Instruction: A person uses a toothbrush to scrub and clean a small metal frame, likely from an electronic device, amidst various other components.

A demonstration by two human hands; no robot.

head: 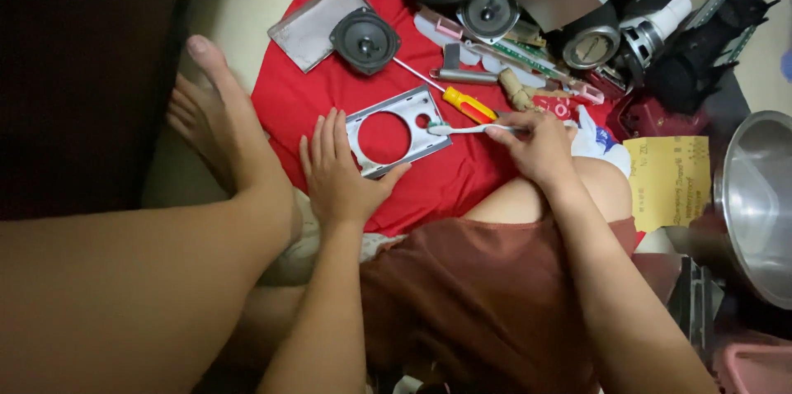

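**Ana:** Head cam is looking straight down at someone sitting on the floor. The left hand (338,175) is lying flat with its fingers spread along the left edge of a grey metal plate (399,132), thumb hooking under the near corner, so it's pinning rather than gripping. The plate is sitting on a red cloth (313,97), just past the knee.

**Ben:** And the right hand (540,146) is pinching a white toothbrush (472,127), fingers closed round the handle. The brush's long axis is running left-right, with the head pointing left and touching the plate's right edge by the small hole. So the plate is lying to the left of those fingers, though the left hand is the nearer one, already on it.

**Ana:** Counting: one plate with two holes, big and small. One toothbrush. One screwdriver (458,97) with a yellow-and-red handle, lying diagonally just behind the brush. I'm seeing three round speakers (365,39) further back, maybe more in that pile, which is too cluttered to tell.

**Ben:** One steel bowl (759,204) at the right, too.
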